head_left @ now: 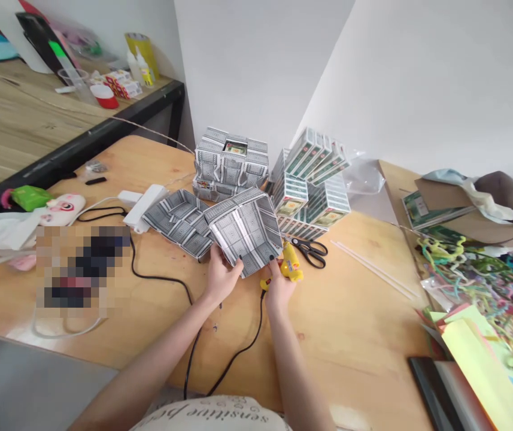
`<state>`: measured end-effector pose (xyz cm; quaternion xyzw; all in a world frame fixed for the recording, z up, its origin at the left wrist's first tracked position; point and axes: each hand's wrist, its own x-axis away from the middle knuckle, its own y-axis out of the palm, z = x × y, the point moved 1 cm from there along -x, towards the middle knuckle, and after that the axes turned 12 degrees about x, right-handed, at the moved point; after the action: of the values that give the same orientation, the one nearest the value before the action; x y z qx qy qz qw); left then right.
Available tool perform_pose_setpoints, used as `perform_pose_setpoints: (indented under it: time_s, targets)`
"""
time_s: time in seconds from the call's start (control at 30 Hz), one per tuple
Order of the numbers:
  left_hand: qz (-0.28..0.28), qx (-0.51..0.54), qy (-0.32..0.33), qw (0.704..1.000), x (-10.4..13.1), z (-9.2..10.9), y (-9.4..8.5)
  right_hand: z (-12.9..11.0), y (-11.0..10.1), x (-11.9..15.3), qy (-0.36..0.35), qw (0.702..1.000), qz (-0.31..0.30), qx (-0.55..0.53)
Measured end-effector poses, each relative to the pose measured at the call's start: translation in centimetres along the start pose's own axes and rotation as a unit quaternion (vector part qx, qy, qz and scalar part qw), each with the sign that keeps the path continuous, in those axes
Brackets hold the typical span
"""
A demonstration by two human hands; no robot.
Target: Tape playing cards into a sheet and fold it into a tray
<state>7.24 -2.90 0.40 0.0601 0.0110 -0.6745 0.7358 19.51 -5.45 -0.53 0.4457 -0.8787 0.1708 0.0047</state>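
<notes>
Between my two hands a grey patterned card tray [245,230] with raised sides is tilted toward me. My left hand [221,274] grips its lower left edge, thumb on the inside. The lower right edge is pinched by my right hand [278,287], its fingers partly hidden beneath. Just beyond that hand lies a yellow glue gun [291,263] with a black cord; I cannot tell whether they touch. A second patterned tray [179,221] rests on the table to the left. Behind stands a patterned box structure [231,158], and to its right a stack of green-and-white small boxes [312,179].
Black scissors [312,251] and thin white sticks [373,269] lie to the right. A white power strip [146,206] sits left of the trays. Dark cords cross the wooden table [350,347]. Coloured pipe cleaners [476,275] and paper sheets [485,365] cover the far right.
</notes>
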Motion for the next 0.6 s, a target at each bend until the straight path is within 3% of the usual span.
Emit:
perform_pose_setpoints:
  time_s: [0.07,0.17,0.37,0.6]
  targets:
    - [-0.002,-0.030,0.015,0.999,-1.4,-0.7,0.0,-0.2,-1.0,-0.6,0.022,0.998,0.054,0.003]
    - [-0.015,-0.053,0.050,0.997,-3.0,-1.6,0.1,-0.4,-2.5,-1.4,0.004,0.998,0.065,0.004]
    - [-0.042,-0.069,0.064,0.995,-3.7,-2.6,0.0,0.4,-3.8,-1.7,-0.025,0.999,-0.018,0.036]
    - [-0.043,-0.110,0.072,0.990,-3.5,-2.5,-0.8,0.6,-3.5,-2.5,-0.009,0.998,-0.029,0.061]
